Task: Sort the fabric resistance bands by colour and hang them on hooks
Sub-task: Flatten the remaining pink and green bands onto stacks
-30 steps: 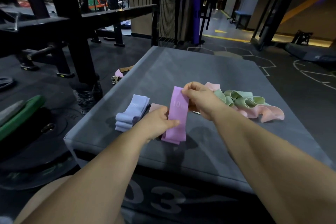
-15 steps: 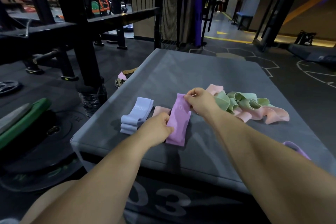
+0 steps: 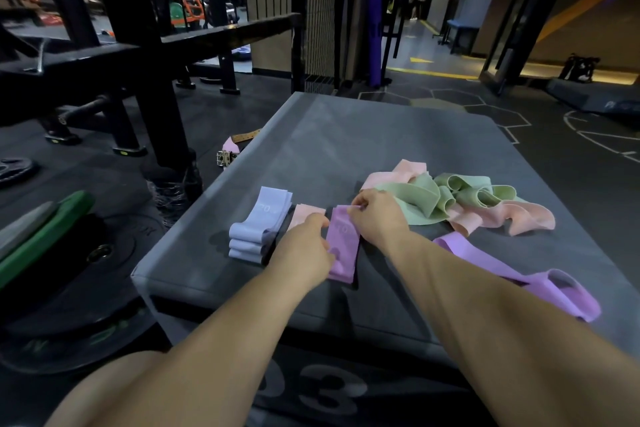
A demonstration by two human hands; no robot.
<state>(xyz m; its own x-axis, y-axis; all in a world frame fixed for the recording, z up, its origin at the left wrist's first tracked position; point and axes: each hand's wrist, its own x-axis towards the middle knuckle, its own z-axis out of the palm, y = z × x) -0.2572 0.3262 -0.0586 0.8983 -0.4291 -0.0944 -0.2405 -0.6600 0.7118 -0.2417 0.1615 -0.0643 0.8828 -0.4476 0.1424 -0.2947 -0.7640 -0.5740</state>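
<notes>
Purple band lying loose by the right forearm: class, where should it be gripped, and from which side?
Best pinch the purple band at its near end, from the right: the loop gapes open there and the forearm blocks its left.

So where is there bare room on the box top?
Bare: the box top's far half, beyond the blue stack and the tangled bands; also its near left corner. Crowded: the middle row around the folded purple band, and near right, with a loose purple band.
</notes>
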